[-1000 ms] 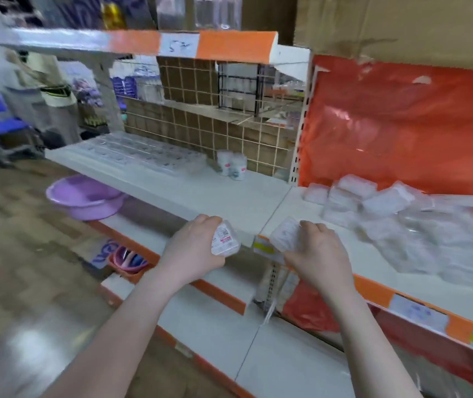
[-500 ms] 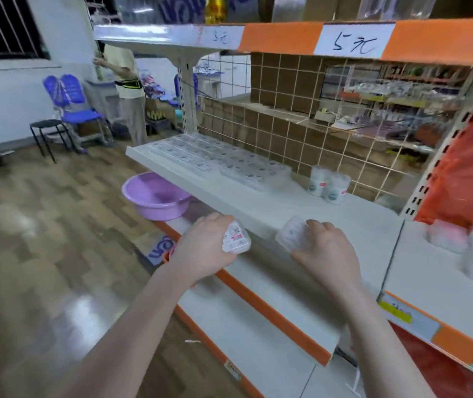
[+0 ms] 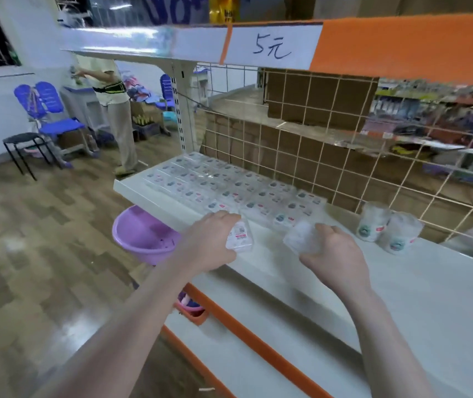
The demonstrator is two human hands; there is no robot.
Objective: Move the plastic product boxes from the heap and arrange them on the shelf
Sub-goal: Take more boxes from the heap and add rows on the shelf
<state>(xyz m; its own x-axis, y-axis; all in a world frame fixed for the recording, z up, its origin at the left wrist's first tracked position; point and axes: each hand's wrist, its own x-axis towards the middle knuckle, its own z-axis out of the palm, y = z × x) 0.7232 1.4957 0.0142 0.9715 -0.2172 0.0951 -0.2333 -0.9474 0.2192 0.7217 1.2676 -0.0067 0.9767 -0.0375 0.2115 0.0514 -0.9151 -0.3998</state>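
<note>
Both hands carry one clear plastic box each over the white shelf (image 3: 401,288), near its front edge. The left hand (image 3: 209,242) is curled round the left box (image 3: 239,238) with its printed label facing up, probably so it lands the same way as the labelled boxes already laid out. The right hand (image 3: 335,251) grips the right box (image 3: 301,237) from behind, fingers wrapped on its near side; this box is blurred and its label cannot be made out. The arranged rows (image 3: 229,185) lie flat, edge to edge, toward the shelf's left end, label side up. Both held boxes sit just in front of the rows' near right corner, likely the next free slots. The heap is out of view. Forearms reach forward and slightly inward, wrists level, knuckles up. Two small wrapped tubs (image 3: 384,228) stand by the wire grid to the right
</note>
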